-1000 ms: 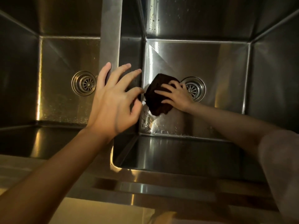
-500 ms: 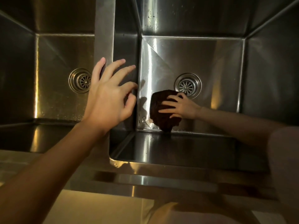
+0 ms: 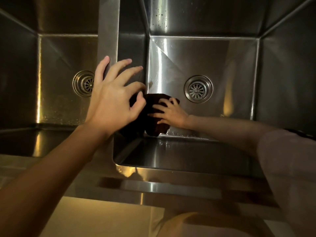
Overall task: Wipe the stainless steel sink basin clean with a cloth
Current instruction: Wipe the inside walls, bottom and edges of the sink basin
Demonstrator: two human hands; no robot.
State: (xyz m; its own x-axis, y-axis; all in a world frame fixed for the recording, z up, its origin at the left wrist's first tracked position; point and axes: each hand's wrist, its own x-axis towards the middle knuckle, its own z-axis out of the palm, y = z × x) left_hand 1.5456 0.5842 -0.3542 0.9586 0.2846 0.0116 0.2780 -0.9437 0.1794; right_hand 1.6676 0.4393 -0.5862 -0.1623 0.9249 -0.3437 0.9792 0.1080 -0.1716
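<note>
Progress: I judged the job partway done; droplets still dotted the right basin (image 3: 222, 62), by its back wall and near edge.
Cloth: the dark cloth (image 3: 153, 117) lay on the basin floor in the near-left corner, left of the drain (image 3: 198, 89).
Right hand: my right hand (image 3: 171, 113) pressed flat on it, fingers spread, an open grip.
Left hand: my left hand (image 3: 112, 98) hovered by the divider (image 3: 108, 31), fingers loosely spread, holding nothing.
</note>
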